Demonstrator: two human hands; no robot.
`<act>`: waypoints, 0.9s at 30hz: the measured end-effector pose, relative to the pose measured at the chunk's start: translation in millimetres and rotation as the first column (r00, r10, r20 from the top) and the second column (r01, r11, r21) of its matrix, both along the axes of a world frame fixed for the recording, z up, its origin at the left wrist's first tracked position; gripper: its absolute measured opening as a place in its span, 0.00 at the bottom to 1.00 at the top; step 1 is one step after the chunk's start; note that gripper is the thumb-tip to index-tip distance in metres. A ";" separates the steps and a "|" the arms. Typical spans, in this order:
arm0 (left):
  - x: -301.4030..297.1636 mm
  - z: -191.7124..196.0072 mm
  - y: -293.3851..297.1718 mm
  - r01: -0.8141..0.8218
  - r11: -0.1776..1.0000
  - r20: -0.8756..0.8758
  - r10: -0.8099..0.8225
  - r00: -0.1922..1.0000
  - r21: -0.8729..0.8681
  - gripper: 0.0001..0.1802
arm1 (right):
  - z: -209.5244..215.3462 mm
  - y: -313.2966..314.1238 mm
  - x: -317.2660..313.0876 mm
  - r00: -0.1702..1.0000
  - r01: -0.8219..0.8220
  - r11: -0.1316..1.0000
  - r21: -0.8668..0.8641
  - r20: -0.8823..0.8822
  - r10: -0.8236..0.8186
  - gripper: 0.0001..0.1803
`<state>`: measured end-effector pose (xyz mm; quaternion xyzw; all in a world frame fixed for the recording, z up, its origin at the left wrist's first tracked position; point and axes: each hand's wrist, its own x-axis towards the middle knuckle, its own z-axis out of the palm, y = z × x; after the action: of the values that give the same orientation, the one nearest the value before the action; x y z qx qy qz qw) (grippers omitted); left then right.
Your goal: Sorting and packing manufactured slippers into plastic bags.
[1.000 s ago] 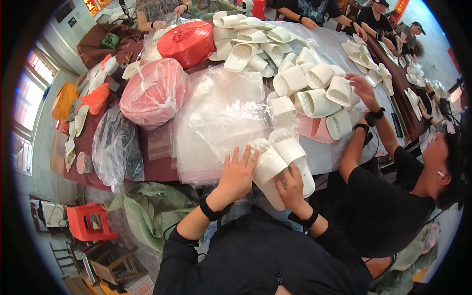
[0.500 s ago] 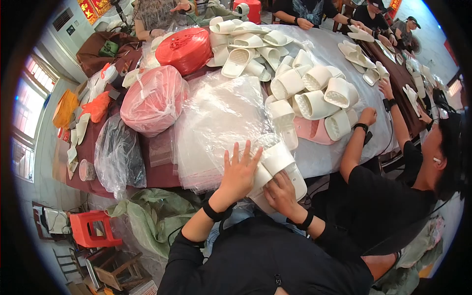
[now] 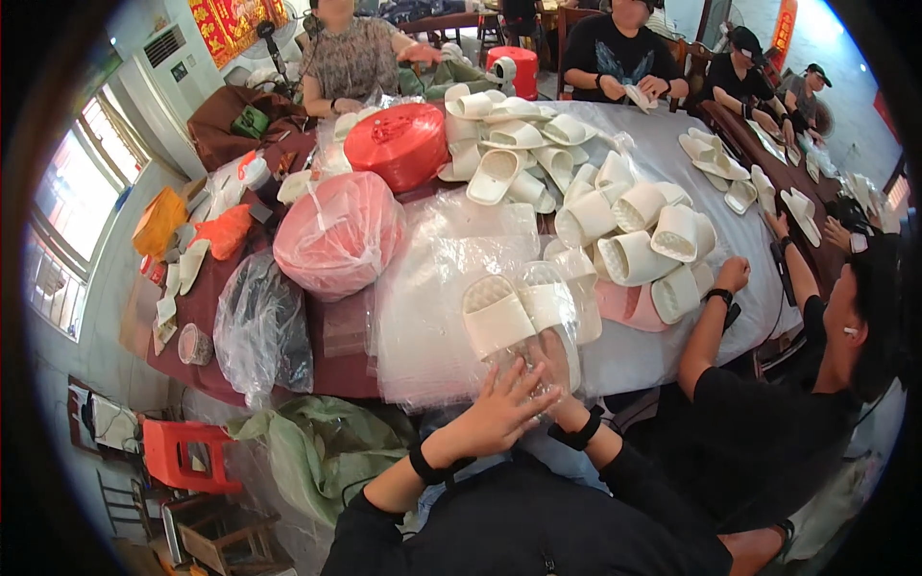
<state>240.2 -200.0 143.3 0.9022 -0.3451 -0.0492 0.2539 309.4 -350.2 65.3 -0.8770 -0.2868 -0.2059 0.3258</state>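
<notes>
A pair of white slide slippers (image 3: 492, 326) lies at the table's near edge, toes pointing away from me, with clear plastic film over part of them. My right hand (image 3: 555, 363) is at their heel end and holds them; the film and my other hand partly hide its fingers. Across it, my left hand (image 3: 504, 408) has its fingers stretched and apart, touching the film. Beneath and to the left spreads a stack of clear flat plastic bags (image 3: 423, 331).
Loose white slippers (image 3: 639, 235) heap beyond my hands, with a pink slipper (image 3: 629, 302) under them. Left stand a bagged pink roll (image 3: 336, 235), a red roll (image 3: 396, 144) and a bag with dark contents (image 3: 259, 326). A co-worker's arm (image 3: 706, 331) rests at right.
The slippers have moved away from my body and leftward onto the bags. My left hand has shifted from their left side to their heels, in front of my right hand. The view has tilted up.
</notes>
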 end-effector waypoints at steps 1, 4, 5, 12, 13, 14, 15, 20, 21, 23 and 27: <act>0.9 -1.2 5.8 0.030 1.000 0.025 -0.030 0.999 -0.003 0.34 | 0.4 4.2 1.6 1.000 0.016 1.000 0.018 -0.003 -0.016 0.18; 8.0 -6.0 24.6 -0.185 0.889 0.087 0.243 0.966 -0.419 0.41 | 6.9 12.6 5.3 0.998 0.061 0.996 0.061 -0.002 -0.061 0.18; 13.1 -23.1 33.5 -0.327 0.814 0.143 0.441 0.886 -0.481 0.47 | 12.1 16.5 2.9 0.998 0.065 0.989 0.135 -0.032 -0.061 0.17; 49.6 -87.4 41.6 -0.791 -0.049 -0.722 -0.376 0.581 -0.610 0.35 | 15.0 41.1 14.3 0.990 0.142 0.978 0.153 -0.013 -0.142 0.20; 50.3 -91.4 41.2 -0.786 -0.050 -0.720 -0.369 0.587 -0.616 0.35 | 9.4 44.1 18.3 0.991 0.135 0.978 0.159 -0.008 -0.136 0.20; 50.9 -95.6 39.2 -0.819 -0.028 -0.745 -0.397 0.535 -0.574 0.32 | -0.4 46.8 22.6 0.988 0.151 0.982 0.115 0.016 -0.153 0.21; 51.6 -96.3 36.7 -0.849 -0.006 -0.768 -0.424 0.481 -0.528 0.30 | -3.4 48.7 25.8 0.985 0.165 0.984 0.070 0.039 -0.168 0.23; 54.5 -102.9 35.7 -0.869 -0.056 -0.794 -0.382 0.473 -0.491 0.24 | -29.8 23.8 38.6 0.989 -0.108 0.963 -0.249 -0.122 0.080 0.28; 53.9 -106.8 39.5 -0.898 -0.035 -0.830 -0.369 0.419 -0.438 0.22 | -38.5 22.6 38.5 0.978 -0.205 0.899 -0.386 -0.117 0.172 0.29; 49.0 -122.8 49.1 -0.916 -0.072 -0.841 -0.373 0.391 -0.394 0.16 | 6.5 18.8 3.4 0.955 -0.195 0.960 -0.201 -0.263 0.139 0.28; 55.4 -132.5 39.7 -0.918 -0.086 -0.849 -0.356 0.391 -0.386 0.14 | 36.8 -59.2 -49.3 0.661 -0.639 0.769 0.037 -0.485 0.573 0.24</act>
<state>295.6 -160.3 10.8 0.3430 0.1795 -0.1404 0.9113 260.1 -409.4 102.1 -0.7735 -0.4881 0.1532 0.3741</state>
